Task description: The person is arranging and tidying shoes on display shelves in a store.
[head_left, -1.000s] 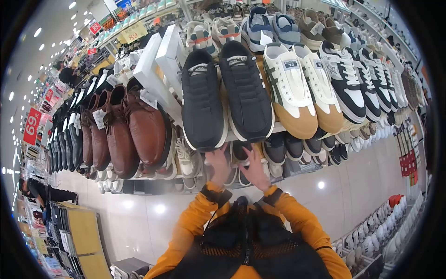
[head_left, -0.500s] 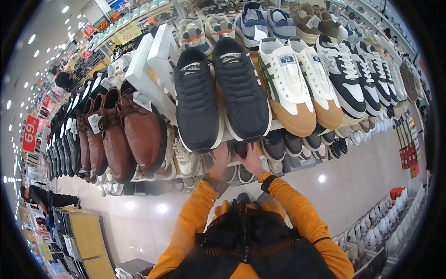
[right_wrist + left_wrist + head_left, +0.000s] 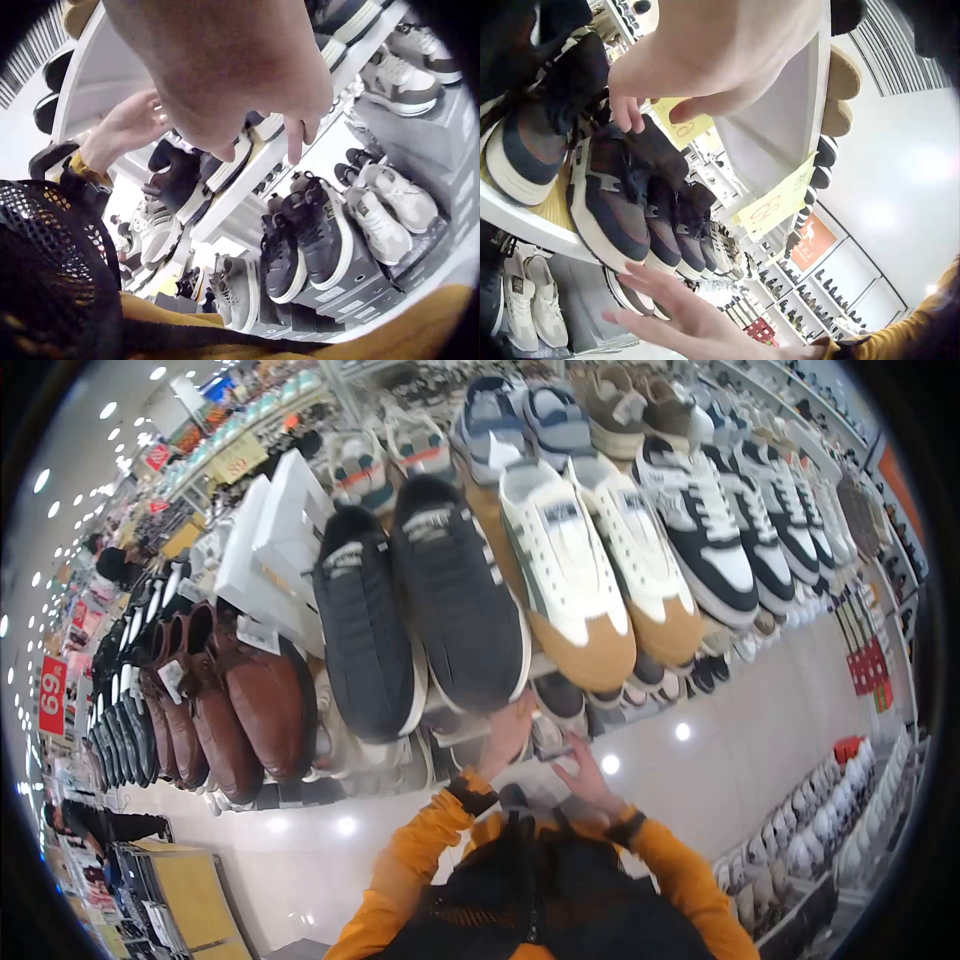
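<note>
Reaching up under the display, the left hand (image 3: 508, 732) is hovering at a yellow price tag (image 3: 681, 126). Its fingers are bending beside the paper and its thumb is lying over it; I cannot tell whether it is pinching the tag. The right hand (image 3: 585, 775) is hanging just below, fingers spread and gripping nothing. A dark sneaker (image 3: 607, 202) is sitting on the lower shelf (image 3: 525, 221) just beside both hands, beneath the black sneakers (image 3: 460, 600) tilting on the rack above.
</note>
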The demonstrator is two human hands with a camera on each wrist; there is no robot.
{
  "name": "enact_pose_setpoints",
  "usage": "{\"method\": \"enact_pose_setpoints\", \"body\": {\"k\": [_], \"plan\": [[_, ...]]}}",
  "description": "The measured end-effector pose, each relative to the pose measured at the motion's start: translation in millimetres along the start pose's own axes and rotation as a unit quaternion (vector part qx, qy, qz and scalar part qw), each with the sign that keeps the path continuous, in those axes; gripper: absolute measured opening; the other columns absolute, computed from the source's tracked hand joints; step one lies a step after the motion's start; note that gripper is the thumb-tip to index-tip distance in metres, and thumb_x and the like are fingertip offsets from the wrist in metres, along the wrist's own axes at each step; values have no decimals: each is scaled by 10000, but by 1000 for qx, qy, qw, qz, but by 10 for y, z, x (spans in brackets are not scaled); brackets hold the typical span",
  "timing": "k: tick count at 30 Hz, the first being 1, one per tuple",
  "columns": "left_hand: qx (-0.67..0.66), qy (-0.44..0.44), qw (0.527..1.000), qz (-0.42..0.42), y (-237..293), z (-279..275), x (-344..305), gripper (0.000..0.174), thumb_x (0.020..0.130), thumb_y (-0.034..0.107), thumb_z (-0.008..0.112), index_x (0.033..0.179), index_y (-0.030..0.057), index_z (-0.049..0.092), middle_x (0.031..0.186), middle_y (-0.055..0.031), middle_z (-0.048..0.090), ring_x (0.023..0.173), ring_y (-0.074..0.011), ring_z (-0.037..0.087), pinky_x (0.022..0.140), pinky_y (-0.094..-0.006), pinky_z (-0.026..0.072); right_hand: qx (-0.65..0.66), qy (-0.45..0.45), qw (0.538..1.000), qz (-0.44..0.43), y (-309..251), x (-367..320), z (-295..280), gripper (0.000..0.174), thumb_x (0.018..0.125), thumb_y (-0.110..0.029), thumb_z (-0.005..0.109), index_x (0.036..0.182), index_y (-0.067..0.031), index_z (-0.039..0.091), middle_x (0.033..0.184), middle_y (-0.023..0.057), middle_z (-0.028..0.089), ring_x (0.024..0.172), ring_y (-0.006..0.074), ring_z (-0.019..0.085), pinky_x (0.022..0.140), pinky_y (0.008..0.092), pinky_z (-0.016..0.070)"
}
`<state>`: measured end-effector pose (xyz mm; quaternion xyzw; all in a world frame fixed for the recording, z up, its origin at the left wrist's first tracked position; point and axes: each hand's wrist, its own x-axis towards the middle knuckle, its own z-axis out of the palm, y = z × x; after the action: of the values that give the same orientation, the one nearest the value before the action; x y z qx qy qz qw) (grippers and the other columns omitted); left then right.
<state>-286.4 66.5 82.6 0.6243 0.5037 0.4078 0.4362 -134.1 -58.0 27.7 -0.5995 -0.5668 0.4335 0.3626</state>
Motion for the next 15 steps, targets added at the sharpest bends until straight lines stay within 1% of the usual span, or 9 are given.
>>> {"method": "enact_pose_setpoints", "body": {"k": [2, 3, 4, 6, 7, 8, 9, 12, 15], "plan": [[130, -1, 992, 4, 294, 145, 86, 203, 874, 109, 591, 1017, -35, 584, 994, -205, 619, 878, -224, 633, 730, -342, 486, 2, 48, 998, -30, 364, -215, -209, 703, 852, -199, 683, 1412, -32, 293, 1427, 219, 302, 1138, 318, 545, 935, 384, 475], [29, -71, 990, -115, 82, 274, 250, 230, 865, 170, 597, 956, -41, 603, 874, -222, 636, 801, -333, 640, 707, -412, 487, 17, 57, 998, 0, 365, -349, -336, 685, 853, -175, 682, 1402, -24, 302, 1382, 219, 355, 1086, 294, 575, 913, 375, 490], [211, -97, 971, -59, -27, 377, 386, 268, 863, 183, 584, 1006, -44, 590, 808, -225, 644, 790, -408, 623, 734, -451, 489, 31, 64, 997, 28, 338, -496, -506, 667, 855, -150, 681, 1393, -15, 310, 1336, 218, 407, 1034, 271, 605, 892, 366, 505], [278, -146, 949, 31, 128, 391, 487, 380, 923, 354, 469, 902, 1, 609, 723, -198, 633, 698, -388, 620, 703, -421, 485, 98, 51, 988, 106, 539, -700, -752, 615, 874, -160, 668, 1381, -41, 340, 1108, 179, 592, 921, 237, 644, 806, 333, 518], [257, 55, 943, 204, -503, 667, 593, 287, 873, 269, 547, 972, 9, 619, 857, -181, 644, 826, -389, 613, 775, -422, 479, 96, 44, 990, 96, 575, -734, -877, 615, 874, -160, 668, 1381, -41, 340, 1108, 179, 592, 921, 237, 644, 806, 333, 518], [220, 246, 871, 363, -1124, 956, 712, 275, 823, 183, 625, 1043, 18, 630, 991, -164, 655, 953, -389, 606, 848, -424, 473, 82, 52, 990, 101, 606, -795, -992, 604, 876, -165, 669, 1374, -41, 349, 1030, 165, 621, 886, 233, 653, 801, 331, 519], [223, 251, 870, 362, -1058, 1064, 726, 275, 823, 183, 625, 1043, 18, 630, 991, -164, 655, 953, -389, 606, 848, -424, 473, 69, 61, 990, 108, 616, -863, -1105, 594, 877, -171, 669, 1366, -41, 358, 951, 151, 649, 852, 228, 661, 795, 330, 520], [286, 229, 859, 358, -1059, 615, 315, 229, 833, 175, 605, 998, 17, 627, 942, -164, 643, 907, -372, 604, 816, -416, 474, 85, 72, 989, 95, 800, -956, -1434, 517, 887, -164, 654, 1306, 3, 401, 816, 127, 671, 821, 222, 671, 746, 324, 526], [352, 209, 844, 345, -725, 577, 399, 190, 843, 166, 586, 953, 16, 624, 893, -163, 631, 860, -355, 603, 784, -408, 475, 72, 23, 987, 141, 795, -983, -1913, 494, 884, -174, 659, 1286, 6, 435, 951, 152, 669, 876, 224, 667, 773, 321, 524]]}}
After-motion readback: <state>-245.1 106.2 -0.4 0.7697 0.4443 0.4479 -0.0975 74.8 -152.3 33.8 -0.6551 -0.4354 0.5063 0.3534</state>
